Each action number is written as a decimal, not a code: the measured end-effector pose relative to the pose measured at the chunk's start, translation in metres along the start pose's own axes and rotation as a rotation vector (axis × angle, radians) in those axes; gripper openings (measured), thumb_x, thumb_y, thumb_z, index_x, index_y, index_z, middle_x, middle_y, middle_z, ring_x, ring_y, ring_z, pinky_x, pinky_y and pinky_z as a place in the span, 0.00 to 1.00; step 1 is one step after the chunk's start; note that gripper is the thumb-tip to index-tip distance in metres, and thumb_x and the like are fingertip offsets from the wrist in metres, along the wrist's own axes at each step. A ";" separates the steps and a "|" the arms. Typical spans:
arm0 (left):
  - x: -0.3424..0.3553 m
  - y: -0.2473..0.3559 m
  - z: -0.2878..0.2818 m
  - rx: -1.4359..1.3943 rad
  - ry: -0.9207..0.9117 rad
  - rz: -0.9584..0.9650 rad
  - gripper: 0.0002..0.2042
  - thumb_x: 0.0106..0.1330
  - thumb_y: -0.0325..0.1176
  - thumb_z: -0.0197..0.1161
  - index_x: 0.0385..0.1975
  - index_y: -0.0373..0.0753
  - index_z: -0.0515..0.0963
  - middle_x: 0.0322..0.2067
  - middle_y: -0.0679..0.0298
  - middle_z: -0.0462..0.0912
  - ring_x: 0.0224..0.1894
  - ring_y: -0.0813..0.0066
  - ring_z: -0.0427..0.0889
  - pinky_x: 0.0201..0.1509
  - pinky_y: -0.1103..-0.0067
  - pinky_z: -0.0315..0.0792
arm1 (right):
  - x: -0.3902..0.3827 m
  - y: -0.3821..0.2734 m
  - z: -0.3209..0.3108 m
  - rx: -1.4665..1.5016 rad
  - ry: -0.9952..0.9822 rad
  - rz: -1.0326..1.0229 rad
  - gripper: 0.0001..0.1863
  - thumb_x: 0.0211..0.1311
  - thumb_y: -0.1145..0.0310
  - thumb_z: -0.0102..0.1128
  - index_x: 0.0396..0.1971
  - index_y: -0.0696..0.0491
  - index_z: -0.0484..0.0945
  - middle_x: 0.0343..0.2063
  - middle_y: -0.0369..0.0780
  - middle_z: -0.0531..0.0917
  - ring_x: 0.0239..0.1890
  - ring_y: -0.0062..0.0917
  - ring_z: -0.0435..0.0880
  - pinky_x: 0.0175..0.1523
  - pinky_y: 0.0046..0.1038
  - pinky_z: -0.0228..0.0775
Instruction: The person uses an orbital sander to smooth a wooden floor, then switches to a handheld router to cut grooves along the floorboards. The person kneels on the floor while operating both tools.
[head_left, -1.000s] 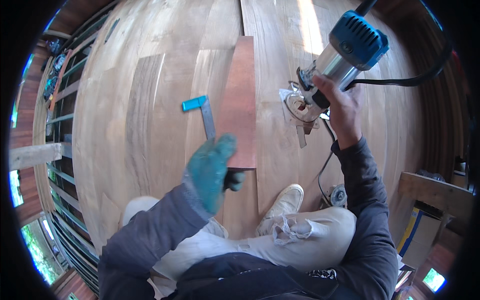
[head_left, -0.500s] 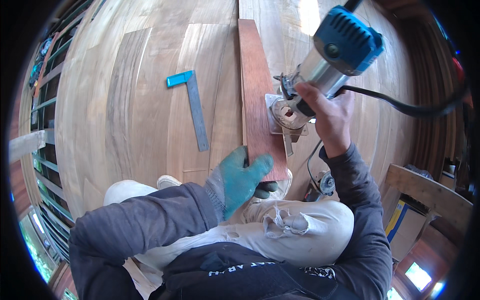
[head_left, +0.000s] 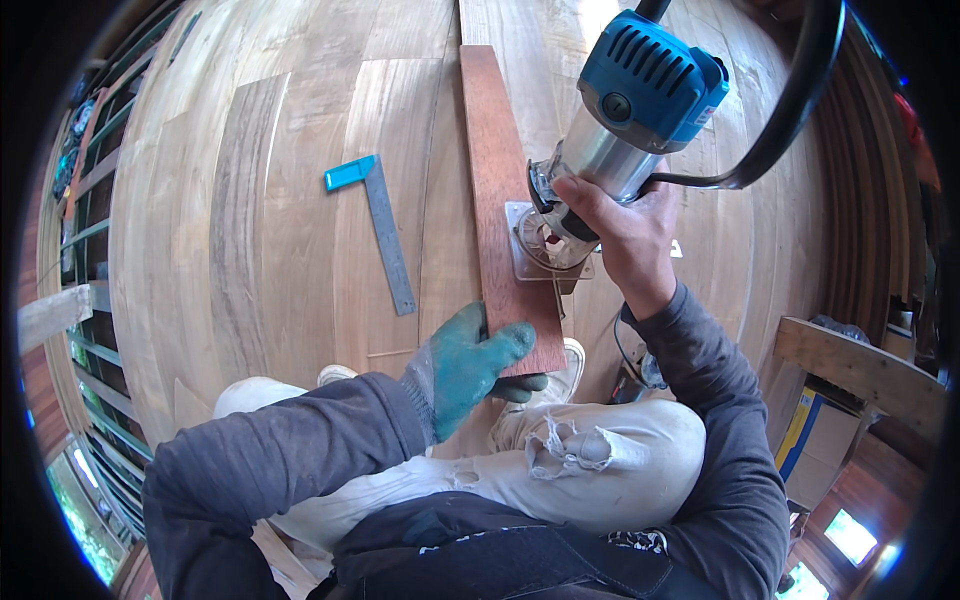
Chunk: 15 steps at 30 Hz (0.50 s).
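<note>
A long reddish-brown wooden board (head_left: 492,160) stretches away from me over the floor. My left hand (head_left: 465,365), in a green-coated work glove, grips its near end, thumb on top and fingers underneath. Bare, my right hand (head_left: 632,230) is wrapped round the metal body of a blue trim router (head_left: 640,90), which tilts with its top to the right. The router's clear square base (head_left: 525,265) rests on the board's right edge. Whether the bit touches the wood cannot be made out. Left of the board lies a try square (head_left: 385,230) with a turquoise handle.
A thick black cord (head_left: 800,110) loops from the router at upper right. Beside my right forearm, another power tool (head_left: 640,375) sits on the plank floor (head_left: 300,250), partly hidden. At right stand a wooden rail (head_left: 850,365) and a cardboard box (head_left: 825,450); slatted metal bars (head_left: 95,340) line the left.
My right hand and the router have moved left, and its base now overlaps more of the board. The cord has swung upward. My left hand still holds the board's end.
</note>
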<state>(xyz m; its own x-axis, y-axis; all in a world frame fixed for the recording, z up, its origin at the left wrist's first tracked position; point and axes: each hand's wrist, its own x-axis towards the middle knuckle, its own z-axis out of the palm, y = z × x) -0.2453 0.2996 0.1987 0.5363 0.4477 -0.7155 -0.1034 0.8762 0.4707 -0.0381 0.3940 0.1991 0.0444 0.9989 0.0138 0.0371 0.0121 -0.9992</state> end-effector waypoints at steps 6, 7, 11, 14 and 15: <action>0.005 0.001 -0.004 -0.064 -0.006 -0.024 0.21 0.79 0.43 0.60 0.63 0.36 0.70 0.50 0.57 0.84 0.47 0.67 0.88 0.49 0.70 0.87 | -0.002 0.007 0.003 0.024 0.036 -0.059 0.24 0.54 0.69 0.81 0.49 0.59 0.82 0.39 0.36 0.86 0.38 0.19 0.85 0.45 0.25 0.81; 0.007 0.002 -0.005 -0.106 0.004 -0.039 0.21 0.79 0.43 0.59 0.63 0.37 0.71 0.50 0.57 0.84 0.47 0.67 0.88 0.48 0.69 0.87 | -0.002 0.008 0.003 0.013 0.049 -0.059 0.24 0.53 0.69 0.81 0.49 0.59 0.81 0.38 0.35 0.86 0.38 0.18 0.85 0.45 0.25 0.81; 0.016 0.002 -0.007 -0.241 0.010 -0.032 0.20 0.79 0.45 0.57 0.63 0.40 0.72 0.49 0.57 0.85 0.47 0.66 0.89 0.46 0.66 0.87 | -0.006 0.004 0.003 0.035 0.016 -0.012 0.25 0.53 0.68 0.81 0.49 0.60 0.81 0.38 0.36 0.86 0.36 0.19 0.86 0.44 0.25 0.82; 0.023 -0.001 -0.006 -0.229 0.067 0.004 0.20 0.79 0.46 0.56 0.63 0.40 0.73 0.48 0.57 0.86 0.44 0.65 0.89 0.43 0.65 0.87 | -0.006 0.001 0.007 0.010 0.049 0.038 0.24 0.53 0.69 0.81 0.48 0.60 0.81 0.37 0.38 0.87 0.35 0.20 0.87 0.41 0.25 0.82; 0.024 -0.003 -0.005 -0.210 0.096 0.015 0.21 0.79 0.46 0.55 0.63 0.40 0.73 0.48 0.57 0.86 0.43 0.65 0.90 0.42 0.65 0.87 | -0.006 0.000 0.008 0.034 0.029 0.045 0.24 0.53 0.69 0.82 0.47 0.60 0.81 0.37 0.38 0.87 0.35 0.20 0.87 0.41 0.25 0.83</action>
<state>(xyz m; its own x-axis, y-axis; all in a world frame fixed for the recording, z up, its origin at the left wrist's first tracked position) -0.2361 0.3093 0.1775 0.4527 0.4668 -0.7597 -0.2878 0.8829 0.3711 -0.0462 0.3883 0.1983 0.0742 0.9968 -0.0302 0.0002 -0.0303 -0.9995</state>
